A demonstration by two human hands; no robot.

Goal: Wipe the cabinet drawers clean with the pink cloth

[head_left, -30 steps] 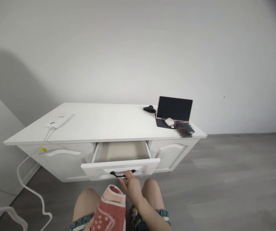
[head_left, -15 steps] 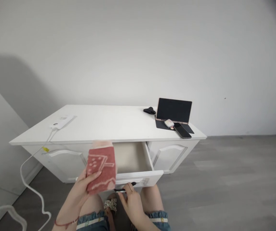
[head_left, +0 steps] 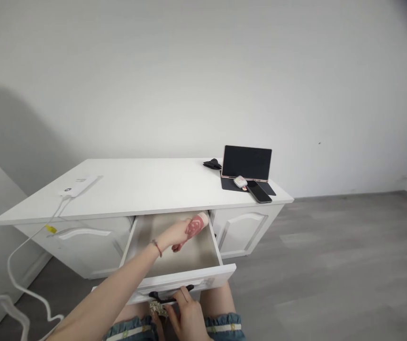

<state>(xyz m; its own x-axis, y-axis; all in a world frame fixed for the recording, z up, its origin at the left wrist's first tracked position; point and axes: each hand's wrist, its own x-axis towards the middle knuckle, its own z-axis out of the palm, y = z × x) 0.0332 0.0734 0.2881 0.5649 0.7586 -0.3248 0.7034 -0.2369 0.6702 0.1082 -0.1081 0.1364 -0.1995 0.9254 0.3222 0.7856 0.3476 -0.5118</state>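
Reaching into the pulled-out drawer, my left hand is closed around a red and pale pink folded towel with a light pattern. The towel is over the drawer's right half, and I cannot tell whether it touches the bottom. My right hand has its fingers hooked on the black drawer handle at the front panel. The drawer belongs to a white desk; its bottom is pale beige.
On the desktop stand a tablet on its dark cover, a phone, a small white case and a black item. At the left lies a white power bank with a white cable hanging down.
My left hand has carried the towel from in front of the drawer to inside it, forward and right. The drawer appears further out, with my right hand still on its handle.
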